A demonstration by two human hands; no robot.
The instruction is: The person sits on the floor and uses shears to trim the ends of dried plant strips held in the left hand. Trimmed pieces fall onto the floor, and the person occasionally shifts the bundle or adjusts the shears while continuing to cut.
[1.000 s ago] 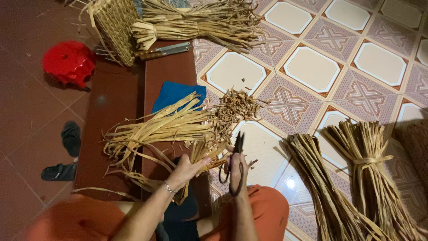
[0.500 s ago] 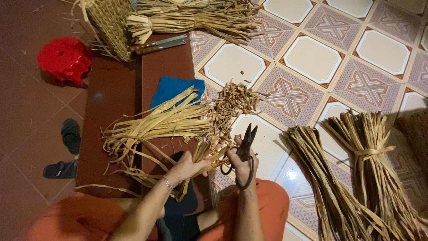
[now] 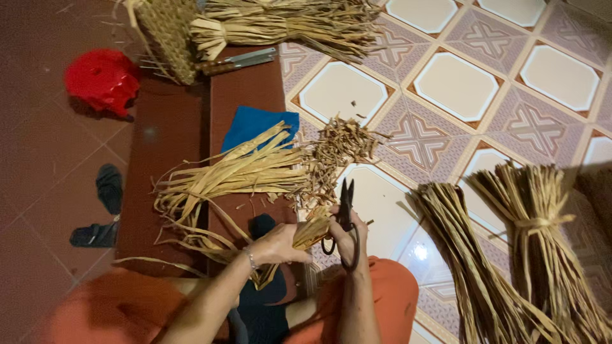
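Observation:
My left hand (image 3: 278, 245) grips a small bunch of dried straw strips (image 3: 309, 233) just above my lap. My right hand (image 3: 346, 237) holds black scissors (image 3: 345, 205), blades pointing up and nearly closed, right beside the end of that bunch. Ahead lies a loose sheaf of long straw strips (image 3: 229, 175) across the low brown wooden boards (image 3: 162, 159). A pile of short straw cuttings (image 3: 338, 150) sits on the tiled floor just beyond the scissors.
Two tied straw bundles (image 3: 510, 255) lie at the right on the patterned tiles. A blue cloth (image 3: 255, 124) rests under the sheaf. At the back are another straw bundle (image 3: 287, 25), a woven basket (image 3: 162, 35) and a knife (image 3: 239, 60). A red bag (image 3: 102, 79) and dark sandals (image 3: 105, 207) lie at the left.
My right hand has lifted the scissors upright, and the blades that stood apart half a second ago have come together. My left hand keeps its hold on the straw bunch.

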